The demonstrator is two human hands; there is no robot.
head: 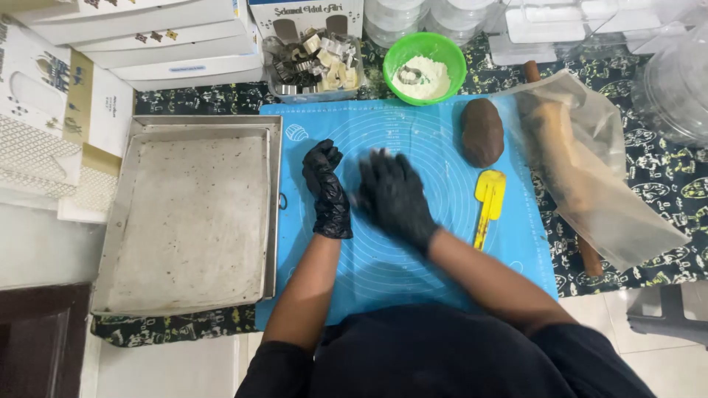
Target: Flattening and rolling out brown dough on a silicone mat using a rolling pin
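Both of my hands wear black gloves and hover over a blue silicone baking mat (442, 147). My left hand (327, 189) is held upright near the mat's left part, its fingers curled, nothing in it. My right hand (392, 197) is blurred, fingers spread, palm down over the mat's middle; nothing shows in it. A brown lump of dough (482, 131) lies on the mat to the right. Below the dough rests a yellow scraper (487, 203).
A metal baking tray (193, 214) lined with paper lies left of the mat. Behind are a green bowl of flour (425, 68), a clear tub of metal cutters (313, 65) and white boxes (147, 37). A rolling pin in plastic (568, 162) lies on the right.
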